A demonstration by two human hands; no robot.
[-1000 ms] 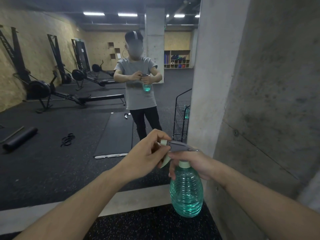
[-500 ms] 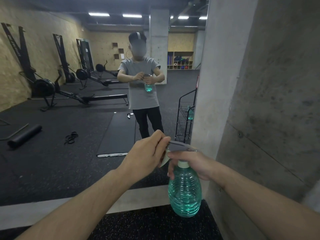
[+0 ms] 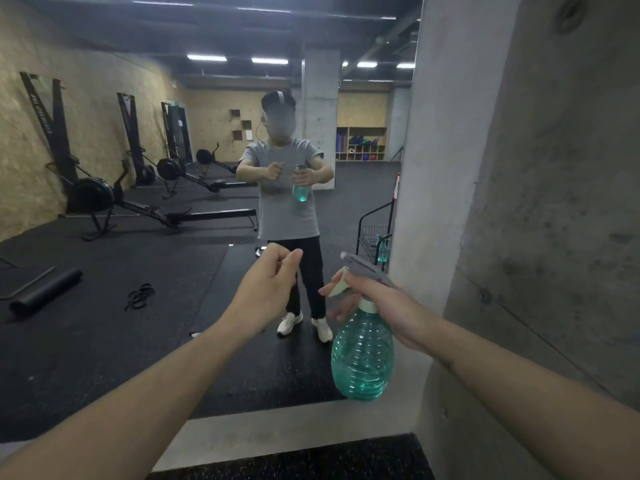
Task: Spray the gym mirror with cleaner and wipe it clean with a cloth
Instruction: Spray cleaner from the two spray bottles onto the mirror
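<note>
Ribbed teal spray bottle (image 3: 362,355), gripped.

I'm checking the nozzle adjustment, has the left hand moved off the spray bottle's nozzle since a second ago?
Yes. The left hand has pulled leftward, away from the spray bottle nozzle it was pinching; a clear gap now separates them.
</note>
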